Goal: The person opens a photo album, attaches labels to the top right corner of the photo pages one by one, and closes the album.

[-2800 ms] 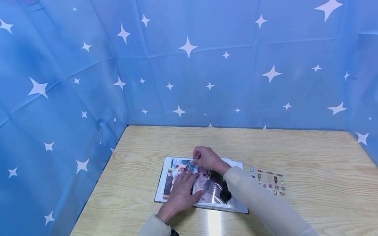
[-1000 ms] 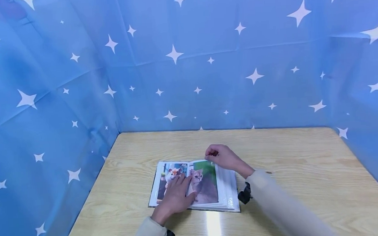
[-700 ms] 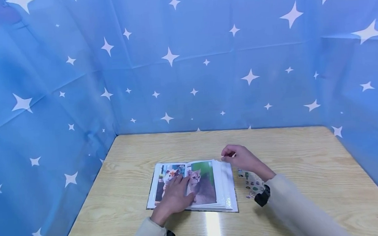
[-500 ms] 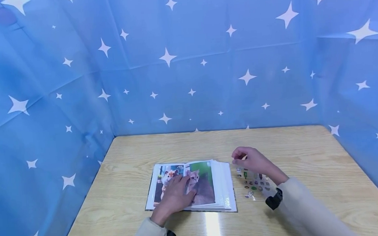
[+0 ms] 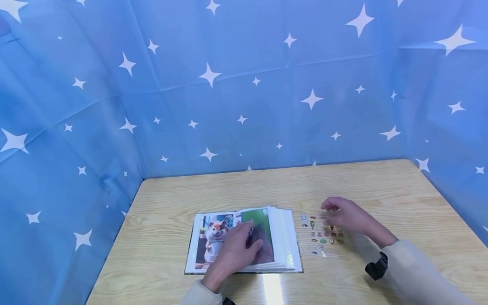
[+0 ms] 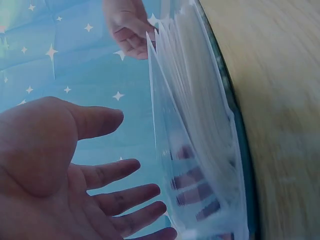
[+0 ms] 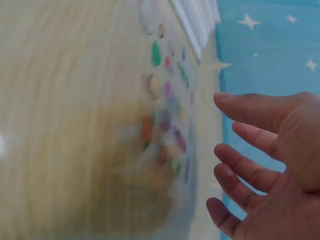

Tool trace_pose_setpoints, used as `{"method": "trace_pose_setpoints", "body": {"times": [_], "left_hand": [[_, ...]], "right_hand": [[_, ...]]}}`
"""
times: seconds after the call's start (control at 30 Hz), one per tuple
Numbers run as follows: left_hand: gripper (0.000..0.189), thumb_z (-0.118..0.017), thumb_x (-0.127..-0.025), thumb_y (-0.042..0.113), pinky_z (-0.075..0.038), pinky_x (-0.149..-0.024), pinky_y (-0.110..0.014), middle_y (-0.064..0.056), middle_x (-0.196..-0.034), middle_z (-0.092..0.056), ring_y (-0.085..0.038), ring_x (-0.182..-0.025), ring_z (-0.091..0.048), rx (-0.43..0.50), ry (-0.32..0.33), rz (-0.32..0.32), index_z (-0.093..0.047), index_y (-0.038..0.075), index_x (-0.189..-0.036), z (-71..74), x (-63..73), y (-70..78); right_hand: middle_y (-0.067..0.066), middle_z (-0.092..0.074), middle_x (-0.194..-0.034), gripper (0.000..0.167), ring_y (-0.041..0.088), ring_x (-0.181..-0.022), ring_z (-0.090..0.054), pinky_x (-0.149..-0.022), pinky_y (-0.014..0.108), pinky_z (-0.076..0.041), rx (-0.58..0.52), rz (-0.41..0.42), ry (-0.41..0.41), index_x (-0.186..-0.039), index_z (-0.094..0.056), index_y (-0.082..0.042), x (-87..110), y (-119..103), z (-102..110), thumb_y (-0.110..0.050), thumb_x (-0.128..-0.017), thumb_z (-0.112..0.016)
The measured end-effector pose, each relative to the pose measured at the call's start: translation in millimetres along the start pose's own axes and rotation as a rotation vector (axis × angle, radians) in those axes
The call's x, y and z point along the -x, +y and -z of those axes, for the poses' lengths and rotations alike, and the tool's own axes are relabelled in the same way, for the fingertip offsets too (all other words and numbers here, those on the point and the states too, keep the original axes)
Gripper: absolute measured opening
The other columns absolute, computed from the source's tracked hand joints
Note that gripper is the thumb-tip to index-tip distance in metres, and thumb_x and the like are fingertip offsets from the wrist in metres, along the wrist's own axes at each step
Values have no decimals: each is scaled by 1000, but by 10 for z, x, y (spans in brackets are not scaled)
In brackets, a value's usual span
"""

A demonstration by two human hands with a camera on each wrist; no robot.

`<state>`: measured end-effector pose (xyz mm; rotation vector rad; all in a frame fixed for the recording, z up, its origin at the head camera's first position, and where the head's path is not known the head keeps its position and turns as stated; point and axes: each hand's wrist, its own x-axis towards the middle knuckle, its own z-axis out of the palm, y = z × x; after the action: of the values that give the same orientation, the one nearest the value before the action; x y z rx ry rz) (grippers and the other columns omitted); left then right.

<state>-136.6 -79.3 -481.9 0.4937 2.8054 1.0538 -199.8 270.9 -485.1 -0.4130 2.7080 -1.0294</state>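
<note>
A photo album (image 5: 289, 243) lies open on the table, with a hamster picture (image 5: 214, 240) on its left page and a cat picture (image 5: 261, 219) on the right. My left hand (image 5: 235, 251) is over the cat picture, hiding most of the cat. In the left wrist view its fingers (image 6: 127, 200) are spread beside a clear page lifted off the stack. Right of the album lies a clear sticker sheet (image 5: 323, 241) with small coloured stickers. My right hand (image 5: 348, 217) hovers above its right side, fingers loosely bent and holding nothing in the right wrist view.
The wooden table (image 5: 167, 194) carries the album and sheet near its middle. A blue curtain (image 5: 257, 95) with white stars hangs behind it and along both sides. Black wrist cameras (image 5: 377, 266) are strapped at both cuffs.
My right hand has left the album's top edge and moved right, over the sticker sheet. My left hand has shifted right on the album, uncovering the hamster and covering the cat.
</note>
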Motion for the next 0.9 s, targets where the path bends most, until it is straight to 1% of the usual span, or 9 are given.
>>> {"method": "trace_pose_setpoints", "body": {"times": [0.13, 0.23, 0.33, 0.47, 0.53, 0.77, 0.9], "left_hand": [[53, -62, -97, 29, -30, -116, -54, -16, -145, -52, -38, -138, -42, 18, 14, -6, -51, 4, -142, -19, -24, 49], [50, -63, -96, 28, -29, -117, -52, -15, -142, -54, -34, -136, -46, 39, 27, -25, -53, 4, -139, -29, -40, 87], [49, -63, -96, 27, -32, -115, -50, -15, -139, -56, -33, -133, -49, 47, 34, -45, -54, 3, -138, -36, -52, 123], [48, -62, -96, 26, -38, -112, -49, -14, -139, -56, -30, -132, -49, 55, 26, -48, -54, 3, -138, -51, -71, 153], [47, -62, -97, 26, -38, -112, -48, -14, -139, -56, -29, -132, -50, 53, 25, -54, -55, 3, -137, -61, -80, 159], [45, -63, -97, 26, -43, -108, -45, -11, -136, -59, -27, -129, -53, 65, 35, -77, -56, 5, -136, -95, -95, 191], [45, -63, -96, 26, -44, -106, -44, -10, -136, -59, -26, -127, -54, 70, 40, -86, -57, 5, -136, -109, -98, 220]], "right_hand": [[16, -61, -117, 39, 37, -110, -58, -87, 53, -50, 16, 10, -17, -118, -60, -1, 45, 84, -21, -11, -85, -77], [15, -61, -116, 45, 35, -108, -57, -87, 51, -50, 26, 18, -6, -119, -60, -1, 59, 144, -43, -13, -81, -81], [13, -60, -112, 49, 31, -104, -56, -85, 47, -50, 30, 25, 2, -118, -59, -1, 61, 192, -58, -15, -79, -84], [11, -58, -108, 49, 25, -97, -53, -79, 41, -48, 19, 18, 0, -118, -58, -1, 64, 225, -60, -15, -79, -84], [11, -57, -107, 47, 24, -95, -52, -77, 40, -47, 10, 18, -3, -118, -58, -1, 68, 236, -55, -14, -80, -82], [10, -59, -108, 43, 23, -95, -54, -78, 40, -47, 5, 21, 16, -117, -59, -2, 81, 270, -66, -13, -82, -81], [7, -60, -104, 41, 21, -93, -54, -76, 35, -47, 7, 18, 28, -116, -61, -3, 79, 287, -79, -13, -81, -81]]}}
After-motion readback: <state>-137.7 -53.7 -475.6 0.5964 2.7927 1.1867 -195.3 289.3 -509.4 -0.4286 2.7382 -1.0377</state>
